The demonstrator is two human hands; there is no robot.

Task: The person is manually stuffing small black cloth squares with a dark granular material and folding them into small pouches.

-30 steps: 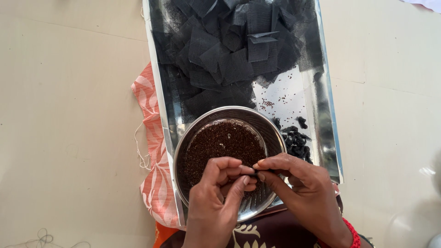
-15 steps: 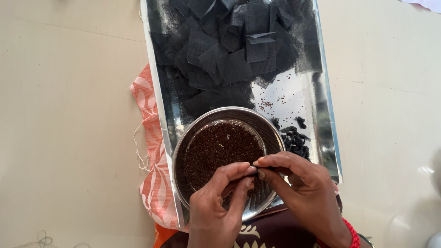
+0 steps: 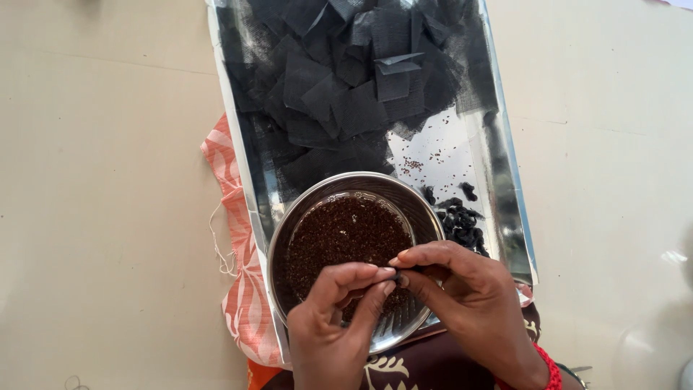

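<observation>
My left hand (image 3: 339, 318) and my right hand (image 3: 462, 303) meet over the near rim of a round steel bowl (image 3: 289, 231) filled with small dark brown seeds (image 3: 346, 231). The fingertips of both hands pinch a tiny black piece of net cloth (image 3: 398, 276) between them. The bowl stands on a long steel tray (image 3: 505, 217). A heap of black net squares (image 3: 346, 79) fills the far part of the tray. To the right of the bowl lies a small pile of black tied bundles (image 3: 462, 220).
A few loose seeds (image 3: 422, 162) are scattered on the bare tray middle. An orange and white patterned cloth (image 3: 234, 238) lies under the tray's left side. Pale floor surrounds everything. A red bangle (image 3: 552, 372) circles my right wrist.
Both hands stay pinched together over the bowl; the fingers shift slightly while working the small black piece. Nothing else has moved.
</observation>
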